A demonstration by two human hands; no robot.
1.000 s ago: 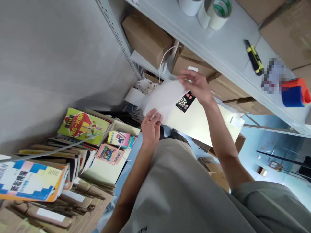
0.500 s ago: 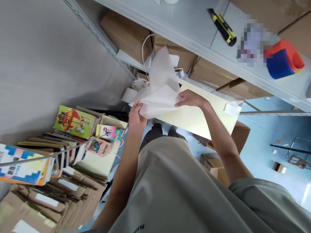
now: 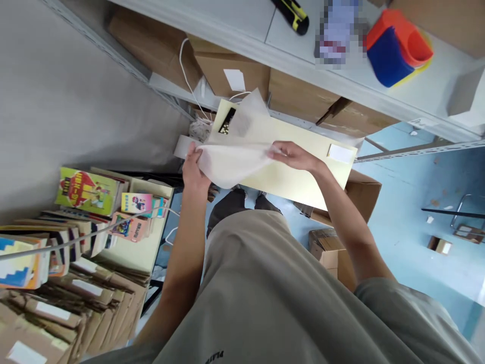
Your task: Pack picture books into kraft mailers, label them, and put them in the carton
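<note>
A thin, translucent white sheet [image 3: 233,164] is stretched between my two hands, with one corner sticking up toward the shelf. My left hand [image 3: 195,169] pinches its left edge, thumb uppermost. At the right edge, the closed fingers of my right hand [image 3: 290,154] grip the sheet. Below it lies a pale yellow tabletop [image 3: 299,172]. A dark item with light spots [image 3: 227,121] shows on that surface, partly covered by the sheet; its kind is not clear.
Above the table, a grey shelf [image 3: 223,25] holds a utility knife [image 3: 293,15] and an orange-and-blue object [image 3: 397,48]. Cardboard boxes [image 3: 303,93] line the level below. Books [image 3: 89,189] and stacked folders [image 3: 87,288] stand at left. An open carton [image 3: 361,197] sits at right.
The sheet is lower and pulled flatter between my hands, and its raised part has dropped. My left hand has shifted left. The view has moved, uncovering the dark item on the table.
</note>
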